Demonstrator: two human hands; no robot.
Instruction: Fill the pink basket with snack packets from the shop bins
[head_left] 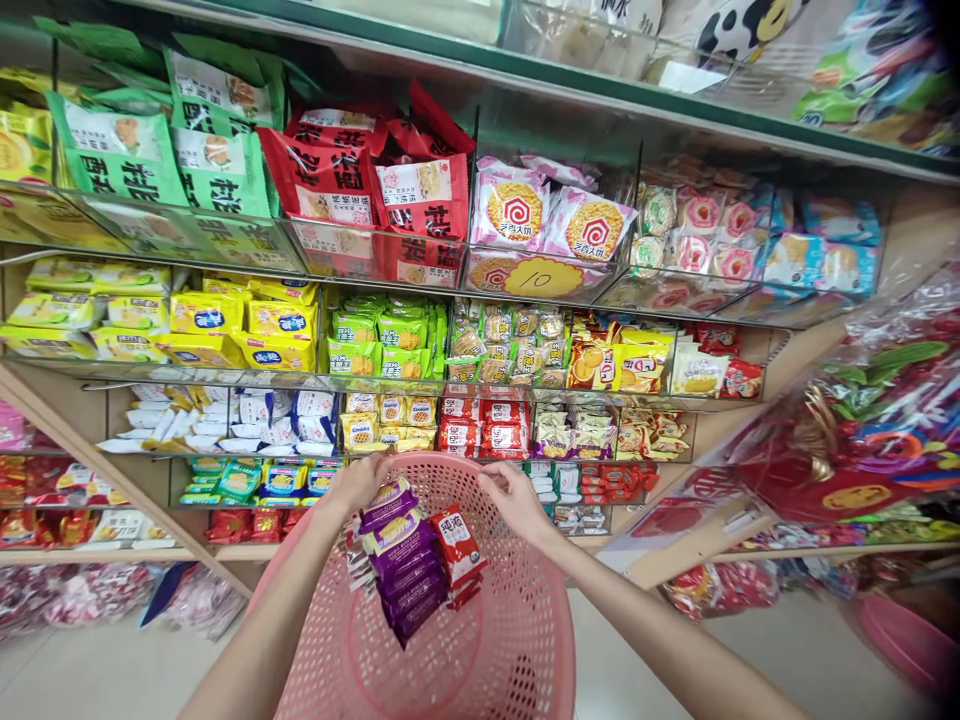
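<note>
A pink perforated plastic basket (pixel 536 620) is tilted before me, below the shelves. My left hand (pixel 360 485) is closed on its far rim at the left, the fingertips partly hidden. My right hand (pixel 514 500) grips the same rim farther right, thumb and fingers pinched over the edge. Inside lie several purple biscuit packs (pixel 409 575), piled close to my left wrist. Beside them sits a small stack of red and white snack packs (pixel 457 545). Some silvery wrappers (pixel 358 560) show at the left of the purple pile.
Glass-fronted shelves ahead hold green bags (pixel 120 150), red bags (pixel 322 180), round sesame cakes (pixel 517 210) and yellow packs (pixel 206 315). A yellow price tag (pixel 536 278) reads 10. Wrapped goods (pixel 862 430) jut out at the right. A pink tub (pixel 907 635) stands at the lower right.
</note>
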